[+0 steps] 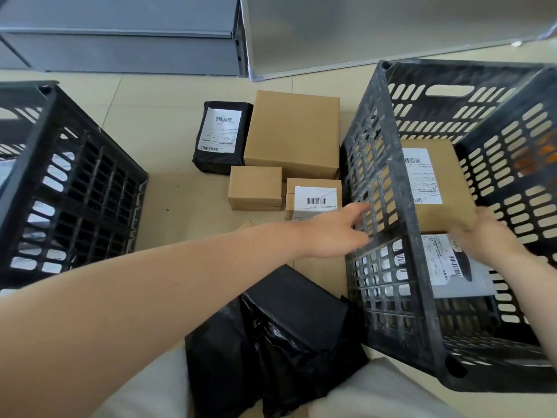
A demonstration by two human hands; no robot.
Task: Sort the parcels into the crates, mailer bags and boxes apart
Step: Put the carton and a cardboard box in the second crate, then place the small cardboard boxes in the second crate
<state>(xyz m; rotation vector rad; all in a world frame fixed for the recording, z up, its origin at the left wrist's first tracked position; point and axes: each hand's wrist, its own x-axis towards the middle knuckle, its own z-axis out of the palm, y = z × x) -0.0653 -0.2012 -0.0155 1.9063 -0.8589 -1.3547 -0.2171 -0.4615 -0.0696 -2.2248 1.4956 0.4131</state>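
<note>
— Right, location of the parcels?

— Floor [168,122], tiled, between two black crates. Left crate [69,188] holds white-labelled items seen only through its slots; what kind they are cannot be told. Right crate [388,206] holds a labelled brown box [434,188] and, nearer the person, a labelled flat parcel [452,263], white with a dark patch.

— Unsorted stock?

— Between the crates: one black mailer bag [221,137] with a white label, touching the big box [294,132] on its right. In front of those, a small plain box [254,188] and just beside it a small labelled box [313,199]. Closer, between the person's knees, a heap of crumpled black bags [280,333].

— Hands?

— Right hand [488,233] is inside the right crate at the near edge of the brown box, touching it; the picture is blurred there, so whether the fingers clamp the box or merely rest on it cannot be told. Left hand [334,230] reaches across the floor to the outer wall of the right crate, fingers [358,209] straight and spread apart, tips at the crate's lattice, gripping nothing.

— Surroundings?

— Grey cabinet [120,34] at the far left, a silver panel [376,31] standing beside it. Light trousers [379,393] at the bottom edge.
</note>
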